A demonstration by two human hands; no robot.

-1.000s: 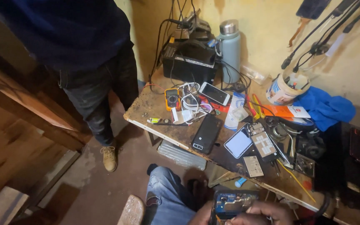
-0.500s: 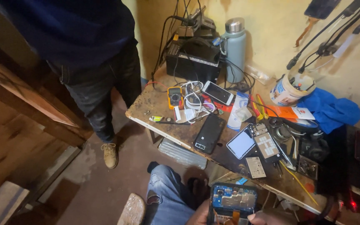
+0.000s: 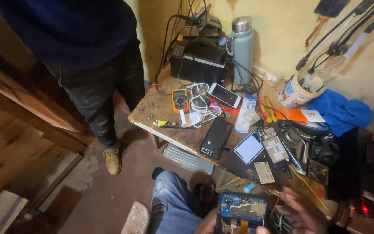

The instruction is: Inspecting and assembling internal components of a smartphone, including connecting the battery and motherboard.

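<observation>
At the bottom edge of the head view, my left hand (image 3: 206, 226) holds an opened phone (image 3: 241, 211) with its back off, showing a blue circuit board and an orange flex cable. Just right of the phone is my right hand (image 3: 301, 211), blurred, with its fingers spread and nothing in it. It hovers over the near edge of the cluttered workbench (image 3: 152, 113). My knee in blue jeans (image 3: 172, 201) is below the phone to the left.
A person in dark clothes with a tan boot (image 3: 112, 161) stands left of the bench. On it lie a black phone (image 3: 216, 138), a lit phone screen (image 3: 248, 148), a multimeter (image 3: 179, 99), cables, a grey bottle (image 3: 242, 50), a black box (image 3: 198, 65), a white tub (image 3: 297, 92) and a blue cloth (image 3: 340, 112).
The opened phone has come up into fuller view. My right hand has left the phone and moved out to the right, fingers spread.
</observation>
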